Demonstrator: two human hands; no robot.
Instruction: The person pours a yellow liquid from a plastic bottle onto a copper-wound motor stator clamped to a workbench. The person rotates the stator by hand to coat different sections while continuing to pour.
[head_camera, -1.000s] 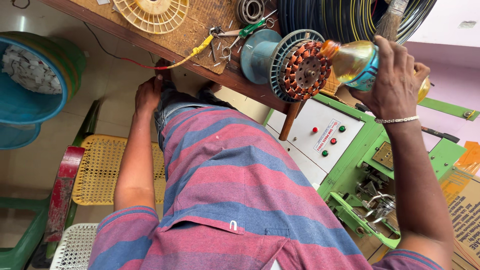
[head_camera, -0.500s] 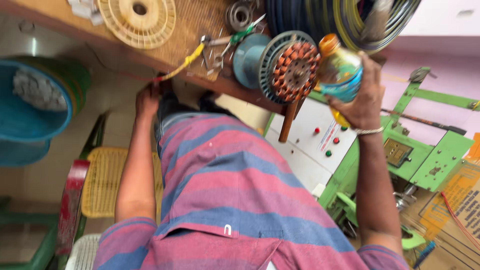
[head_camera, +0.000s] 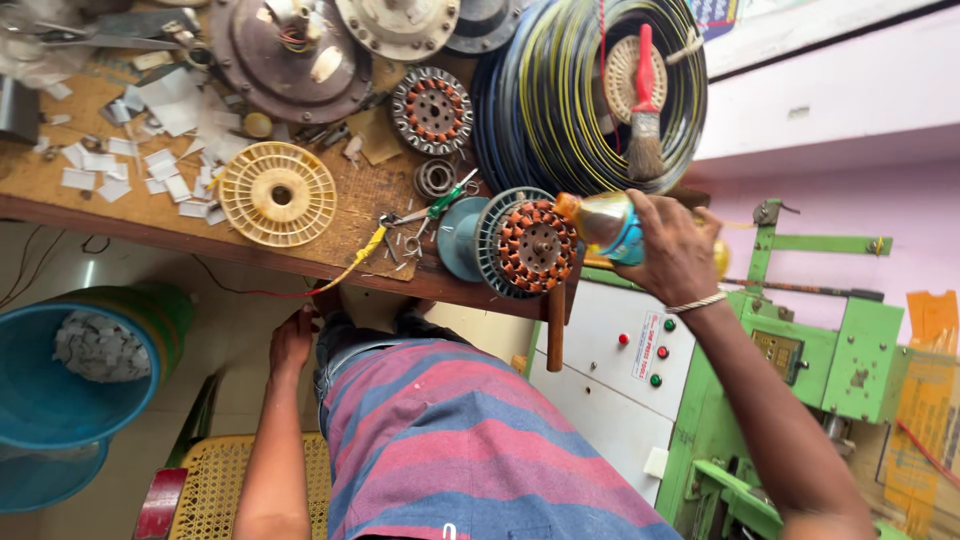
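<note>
Gripping a small bottle of amber liquid (head_camera: 607, 225), the right hand (head_camera: 678, 262) is closed around its body at the near edge of the worktop (head_camera: 60, 195), with the bottle's mouth held just beside the copper-wound stator (head_camera: 530, 245) that sits at that edge. For the work in hand to go well, the bottle would best be kept steady and tilted only slightly, so that liquid meets the copper windings rather than the wood beneath; that is a judgement, not a thing seen. The left hand (head_camera: 291, 343) is lowered below the worktop beside the striped shirt (head_camera: 450, 440); whether it is closed on anything cannot be told, though it seems to rest near a red wire (head_camera: 262, 294).

Behind the bottle a large coil of dark cable (head_camera: 520, 110) is stacked, and a red-handled brush (head_camera: 645, 105) is lying on it. To the right a green machine (head_camera: 830, 350) with a white button panel (head_camera: 625, 385) is standing close to the forearm, which leaves little room for the elbow. A blue tub (head_camera: 45, 400) is set on the floor at the left. On the worktop a round motor cover (head_camera: 290, 55), a cream plastic spool (head_camera: 278, 195), a second stator (head_camera: 432, 110), green-handled pliers (head_camera: 435, 208) and scattered paper slips (head_camera: 170, 110) are crowded near the stator.
</note>
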